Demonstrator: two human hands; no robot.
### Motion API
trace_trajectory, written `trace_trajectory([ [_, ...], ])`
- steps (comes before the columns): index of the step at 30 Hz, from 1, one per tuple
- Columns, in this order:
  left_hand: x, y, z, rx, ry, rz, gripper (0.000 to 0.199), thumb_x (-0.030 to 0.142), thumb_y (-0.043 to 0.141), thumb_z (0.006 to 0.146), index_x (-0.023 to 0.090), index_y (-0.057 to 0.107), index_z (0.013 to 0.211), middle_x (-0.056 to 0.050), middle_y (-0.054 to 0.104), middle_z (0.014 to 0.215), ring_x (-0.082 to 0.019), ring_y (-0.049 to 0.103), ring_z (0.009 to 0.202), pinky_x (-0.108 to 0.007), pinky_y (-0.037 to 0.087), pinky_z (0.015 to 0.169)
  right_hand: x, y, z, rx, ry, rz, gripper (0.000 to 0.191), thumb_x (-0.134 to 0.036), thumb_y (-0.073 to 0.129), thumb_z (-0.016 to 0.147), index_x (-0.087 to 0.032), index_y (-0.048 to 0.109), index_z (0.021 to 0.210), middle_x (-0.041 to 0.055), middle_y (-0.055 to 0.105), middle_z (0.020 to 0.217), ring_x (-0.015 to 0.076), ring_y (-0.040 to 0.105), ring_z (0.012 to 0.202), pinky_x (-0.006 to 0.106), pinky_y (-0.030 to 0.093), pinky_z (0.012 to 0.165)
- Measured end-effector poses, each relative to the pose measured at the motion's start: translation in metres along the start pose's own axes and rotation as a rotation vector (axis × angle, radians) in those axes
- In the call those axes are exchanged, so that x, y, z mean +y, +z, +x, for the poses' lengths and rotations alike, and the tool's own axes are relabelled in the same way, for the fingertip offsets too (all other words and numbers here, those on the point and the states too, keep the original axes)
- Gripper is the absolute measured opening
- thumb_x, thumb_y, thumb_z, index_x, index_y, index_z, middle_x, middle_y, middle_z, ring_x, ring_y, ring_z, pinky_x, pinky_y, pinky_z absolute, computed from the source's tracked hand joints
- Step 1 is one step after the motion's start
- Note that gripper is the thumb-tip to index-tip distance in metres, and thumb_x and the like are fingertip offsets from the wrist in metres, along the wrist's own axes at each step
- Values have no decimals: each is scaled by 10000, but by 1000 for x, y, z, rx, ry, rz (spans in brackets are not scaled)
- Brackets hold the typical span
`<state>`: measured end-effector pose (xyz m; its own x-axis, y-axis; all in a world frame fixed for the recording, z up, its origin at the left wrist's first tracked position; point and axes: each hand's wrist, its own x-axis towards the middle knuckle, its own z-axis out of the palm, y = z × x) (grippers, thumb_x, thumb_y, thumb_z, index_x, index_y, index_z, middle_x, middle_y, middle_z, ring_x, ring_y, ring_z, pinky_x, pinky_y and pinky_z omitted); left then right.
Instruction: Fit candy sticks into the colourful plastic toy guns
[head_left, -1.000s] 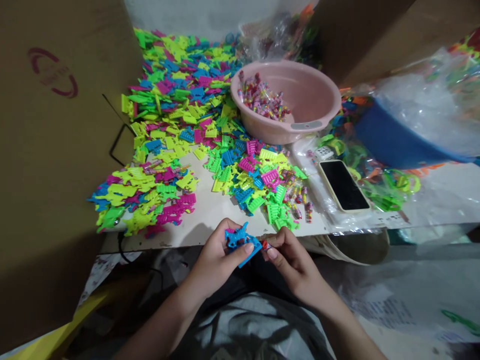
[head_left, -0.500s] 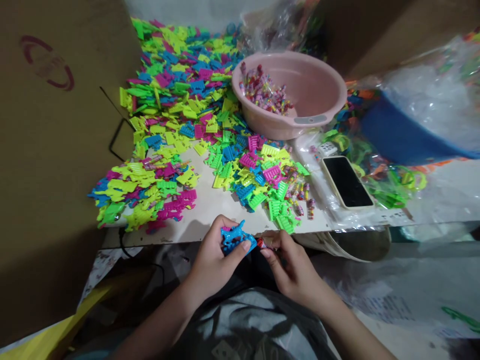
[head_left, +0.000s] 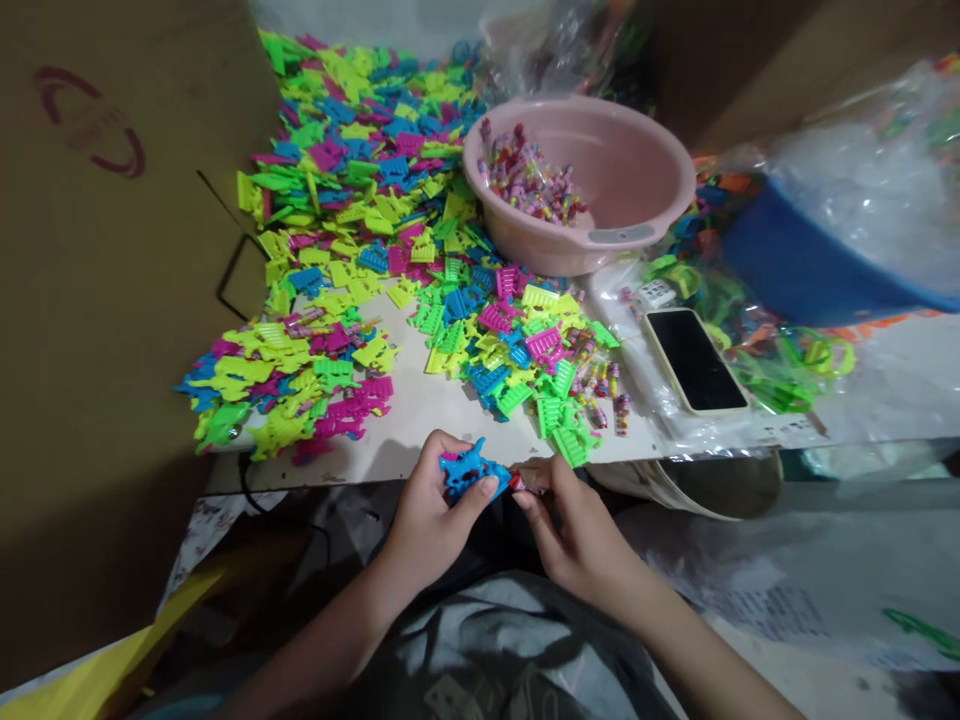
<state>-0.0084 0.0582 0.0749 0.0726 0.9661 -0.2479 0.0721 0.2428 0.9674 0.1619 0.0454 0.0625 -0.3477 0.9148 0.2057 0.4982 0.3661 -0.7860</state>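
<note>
Near the table's front edge, my left hand (head_left: 439, 505) is closed on a blue plastic piece (head_left: 463, 470), its thumb pressed over the right end. Facing it, my right hand (head_left: 562, 510) pinches a small wrapped candy tube (head_left: 526, 484) with a red end, which meets the right end of the blue piece. Part of the tube is hidden by the fingers. A heap of yellow, pink, green and blue plastic pieces (head_left: 375, 210) covers the table's left and middle. Wrapped tubes (head_left: 600, 385) lie at its right edge.
A pink basin (head_left: 630, 180) holds more wrapped tubes. A phone (head_left: 695, 360) lies on clear plastic bags right of the heap. Farther right is a blue container (head_left: 795, 260). A large cardboard box (head_left: 127, 300) stands at the left, and a bucket (head_left: 720, 485) sits below the table edge.
My right hand has moved slightly left, bringing the wrapped tube against the blue piece. My left hand keeps its hold and has barely moved.
</note>
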Motion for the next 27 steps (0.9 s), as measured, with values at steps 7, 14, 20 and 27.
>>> trace_trajectory([
  [7, -8, -18, 10, -233, -148, 67, 312, 480, 461, 895, 195, 562, 973, -19, 602, 909, -168, 555, 846, -281, 435, 794, 18, -8, 9, 110, 78, -341, 65, -195, 400, 942, -208, 454, 908, 80, 632, 802, 235, 599, 729, 328, 432, 644],
  [14, -25, -12, -33, -932, -94, 664, 261, 195, 703, 727, 229, 658, 982, -39, 675, 1036, -232, 601, 993, -295, 423, 846, 40, -33, 8, 115, 262, -109, 70, -289, 423, 955, -228, 436, 924, 32, 585, 794, 169, 562, 647, 271, 426, 586],
  [20, -39, -6, -11, -602, 55, 795, 172, 81, 532, 791, 208, 648, 788, -10, 678, 794, -174, 626, 767, -243, 420, 683, 44, -38, 9, 85, 269, 49, 152, -370, 436, 963, -232, 457, 903, 16, 569, 787, 162, 561, 688, 265, 442, 624],
  [27, -47, -1, 3, -408, 171, 894, 188, 119, 495, 841, 210, 659, 823, -27, 690, 835, -194, 639, 797, -266, 435, 696, 44, -39, 19, 123, 244, 164, 206, -421, 465, 953, -224, 490, 897, 15, 565, 805, 158, 554, 728, 258, 447, 663],
])
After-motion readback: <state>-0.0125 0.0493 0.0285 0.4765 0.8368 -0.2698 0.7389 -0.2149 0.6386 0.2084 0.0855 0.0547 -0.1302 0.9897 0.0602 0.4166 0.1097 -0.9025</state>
